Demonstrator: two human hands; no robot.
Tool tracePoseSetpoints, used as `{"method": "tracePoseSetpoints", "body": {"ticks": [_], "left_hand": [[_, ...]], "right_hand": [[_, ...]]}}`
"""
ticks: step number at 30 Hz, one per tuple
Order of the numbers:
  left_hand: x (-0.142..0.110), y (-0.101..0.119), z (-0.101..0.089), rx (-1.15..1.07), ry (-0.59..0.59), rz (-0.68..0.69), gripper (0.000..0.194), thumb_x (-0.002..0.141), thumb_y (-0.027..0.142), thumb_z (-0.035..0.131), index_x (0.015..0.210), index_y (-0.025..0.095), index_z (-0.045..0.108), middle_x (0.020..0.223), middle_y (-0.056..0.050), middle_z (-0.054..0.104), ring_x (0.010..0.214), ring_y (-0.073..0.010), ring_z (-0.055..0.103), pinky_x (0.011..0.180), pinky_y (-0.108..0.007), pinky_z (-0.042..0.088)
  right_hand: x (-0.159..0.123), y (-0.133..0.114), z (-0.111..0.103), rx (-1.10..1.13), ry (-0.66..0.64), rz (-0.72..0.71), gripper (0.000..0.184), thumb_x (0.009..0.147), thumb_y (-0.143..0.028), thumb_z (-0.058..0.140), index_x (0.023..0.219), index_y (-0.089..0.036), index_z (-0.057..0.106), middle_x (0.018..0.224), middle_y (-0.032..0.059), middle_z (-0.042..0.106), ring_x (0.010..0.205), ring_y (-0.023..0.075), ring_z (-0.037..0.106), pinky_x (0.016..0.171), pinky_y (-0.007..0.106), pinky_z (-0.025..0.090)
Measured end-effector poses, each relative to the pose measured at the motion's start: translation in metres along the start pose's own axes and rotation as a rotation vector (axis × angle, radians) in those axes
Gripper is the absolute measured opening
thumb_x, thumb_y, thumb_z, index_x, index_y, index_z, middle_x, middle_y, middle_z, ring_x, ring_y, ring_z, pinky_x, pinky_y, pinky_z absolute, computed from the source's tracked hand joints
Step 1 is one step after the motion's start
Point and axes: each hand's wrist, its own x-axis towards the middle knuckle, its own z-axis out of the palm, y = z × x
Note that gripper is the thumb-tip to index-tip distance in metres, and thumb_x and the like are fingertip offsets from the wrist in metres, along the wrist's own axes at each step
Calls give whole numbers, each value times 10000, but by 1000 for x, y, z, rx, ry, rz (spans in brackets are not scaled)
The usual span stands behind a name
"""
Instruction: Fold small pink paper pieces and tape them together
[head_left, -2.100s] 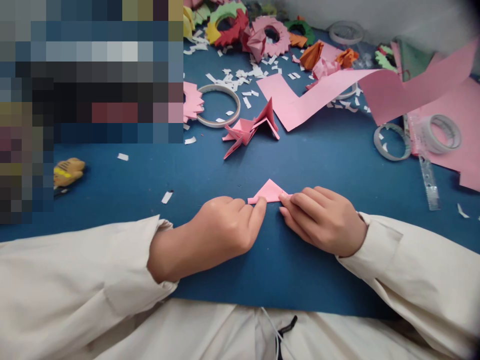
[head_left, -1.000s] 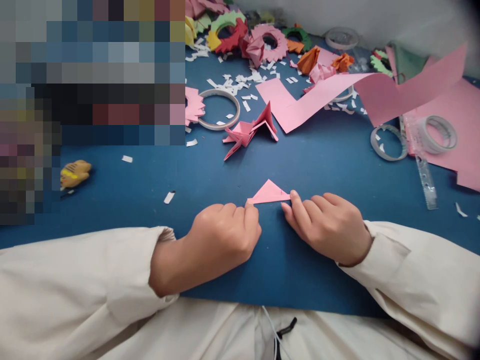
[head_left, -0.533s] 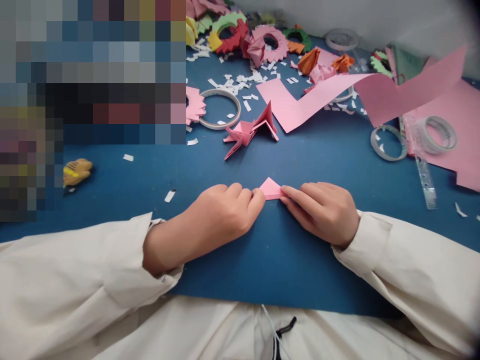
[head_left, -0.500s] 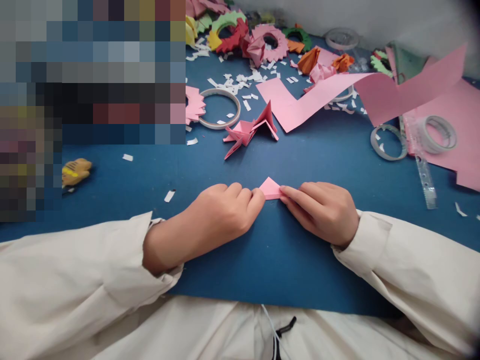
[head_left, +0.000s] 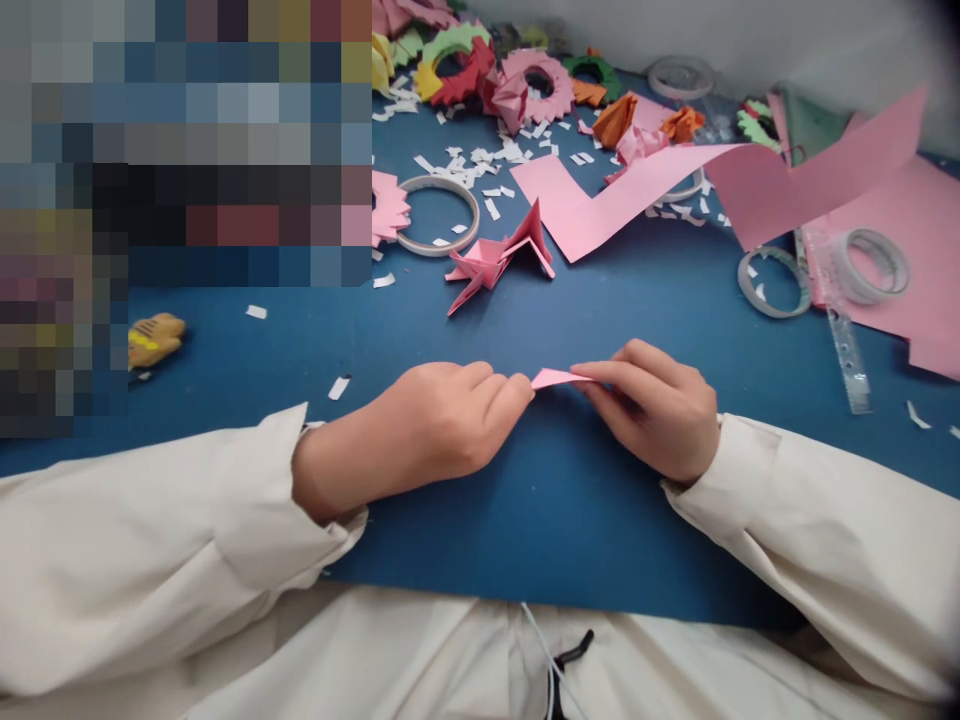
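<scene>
A small folded piece of pink paper (head_left: pixel 555 377) is stretched between my two hands over the blue table. Its left end is pinched by my left hand (head_left: pixel 457 415), fingers curled and thumb hidden. At the right end, my right hand (head_left: pixel 652 405) grips it between thumb and forefinger, the other fingers bent. The paper is seen nearly edge-on, tilted. Just beyond it on the table lie joined pink folded paper pieces (head_left: pixel 495 258) with pointed ends.
A long creased pink paper strip (head_left: pixel 637 200) lies beyond to the right. Tape rolls (head_left: pixel 870 266), a clear ruler (head_left: pixel 850 360) and pink sheets are at right. White paper scraps (head_left: pixel 480 165) and folded paper rings (head_left: pixel 538 88) fill the back. A yellow-brown object (head_left: pixel 157 340) lies left.
The pink paper has tipped from showing its triangular face to nearly edge-on. My right hand has risen slightly and turned; my left hand keeps its pinch.
</scene>
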Motion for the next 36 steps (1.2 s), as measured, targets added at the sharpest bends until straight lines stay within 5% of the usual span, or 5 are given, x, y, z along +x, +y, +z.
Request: {"method": "tracePoseSetpoints", "body": {"ticks": [6, 14, 25, 36], "left_hand": [[8, 9, 1, -762, -106, -347, 172, 950, 186, 373, 873, 145, 521, 659, 38, 528, 548, -80, 490, 549, -204, 360], [29, 23, 3, -1422, -172, -619, 263, 967, 222, 309, 742, 174, 435, 593, 62, 418, 520, -67, 392, 507, -195, 338], [27, 23, 4, -1382, -219, -688, 345, 970, 226, 340, 679, 153, 510, 613, 43, 546, 571, -61, 508, 577, -175, 402], [26, 23, 7, -1386, -266, -627, 276, 952, 176, 383, 731, 156, 546, 669, 48, 595, 593, -42, 532, 622, -162, 403]], "right_hand": [[1, -11, -5, 495, 17, 242, 83, 882, -177, 560, 803, -154, 576, 654, -1, 528, 544, 75, 454, 482, 208, 386], [-1, -11, 1, 694, -81, 336, 107, 889, -250, 568, 880, -171, 495, 673, -18, 542, 560, 84, 541, 452, 197, 415], [-5, -20, -2, 184, 74, 229, 99, 836, -214, 646, 862, -203, 551, 614, -52, 635, 445, 54, 524, 437, 177, 415], [-9, -18, 3, 154, 71, 212, 101, 876, -239, 604, 925, -201, 523, 590, -51, 628, 450, 63, 571, 428, 158, 431]]}}
